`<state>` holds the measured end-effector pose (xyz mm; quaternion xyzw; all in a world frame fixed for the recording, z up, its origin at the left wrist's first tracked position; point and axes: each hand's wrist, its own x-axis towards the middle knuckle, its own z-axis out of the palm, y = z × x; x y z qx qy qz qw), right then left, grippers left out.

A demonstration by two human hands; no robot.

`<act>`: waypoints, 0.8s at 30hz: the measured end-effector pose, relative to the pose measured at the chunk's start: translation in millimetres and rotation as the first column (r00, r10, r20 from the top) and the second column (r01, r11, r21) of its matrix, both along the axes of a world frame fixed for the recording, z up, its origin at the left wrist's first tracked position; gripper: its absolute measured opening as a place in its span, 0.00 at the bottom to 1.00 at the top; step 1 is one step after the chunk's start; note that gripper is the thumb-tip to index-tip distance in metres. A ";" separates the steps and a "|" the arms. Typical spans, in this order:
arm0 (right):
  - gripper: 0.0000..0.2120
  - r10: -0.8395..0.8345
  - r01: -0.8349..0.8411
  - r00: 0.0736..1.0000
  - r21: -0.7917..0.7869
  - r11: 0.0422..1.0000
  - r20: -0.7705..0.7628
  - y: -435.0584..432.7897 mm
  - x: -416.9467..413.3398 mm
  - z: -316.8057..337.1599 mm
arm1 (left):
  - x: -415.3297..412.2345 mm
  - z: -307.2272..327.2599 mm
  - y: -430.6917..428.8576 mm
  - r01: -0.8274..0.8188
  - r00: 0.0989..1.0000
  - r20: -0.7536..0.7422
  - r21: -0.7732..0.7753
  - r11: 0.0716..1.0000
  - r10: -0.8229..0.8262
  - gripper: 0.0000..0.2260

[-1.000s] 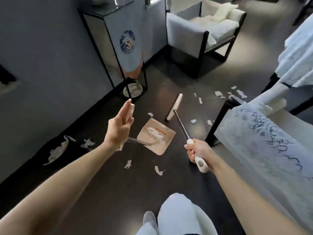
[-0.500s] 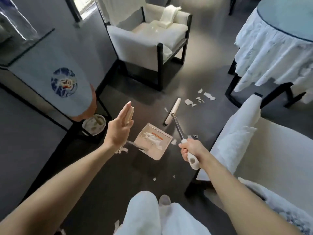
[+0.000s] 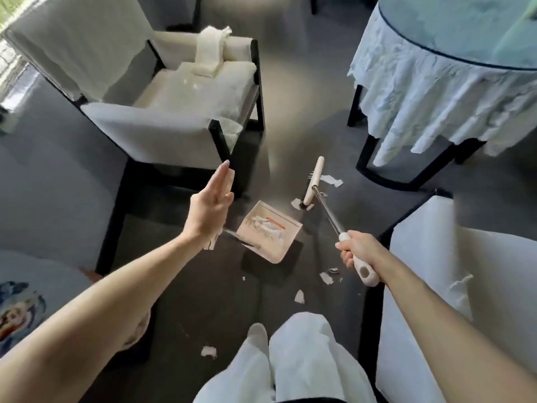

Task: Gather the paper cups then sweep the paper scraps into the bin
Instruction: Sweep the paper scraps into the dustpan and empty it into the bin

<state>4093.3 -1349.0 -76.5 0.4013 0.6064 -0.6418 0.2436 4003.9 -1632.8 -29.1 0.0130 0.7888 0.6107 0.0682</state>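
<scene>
Littering dark floor (image 3: 203, 301), torn white paper scraps (image 3: 299, 296).

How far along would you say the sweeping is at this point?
Some scraps already lie in the dustpan, held by the left hand. The right hand grips the broom. Loose scraps remain on the floor, so sweeping and emptying are left.
</scene>
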 end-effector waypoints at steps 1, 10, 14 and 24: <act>0.20 0.005 -0.005 1.000 0.005 1.000 0.004 4.8 -15.4 4.2 | -21.3 0.2 6.3 0.017 1.000 -0.004 -0.008 1.000 -0.017 0.29; 0.11 0.046 -0.058 0.995 0.152 0.987 0.084 104.7 -188.6 -15.6 | -193.8 -27.7 64.7 0.098 0.995 0.054 -0.226 0.969 -0.088 0.30; 0.10 0.148 -0.186 0.976 0.263 0.947 0.159 147.4 -246.8 -37.5 | -237.6 -43.9 86.0 0.153 0.983 0.142 -0.250 0.956 -0.120 0.31; 0.36 0.496 -0.602 0.771 0.206 0.771 0.399 147.3 -300.3 -70.2 | -259.6 -51.7 80.0 0.112 0.987 0.145 -0.270 0.956 -0.074 0.33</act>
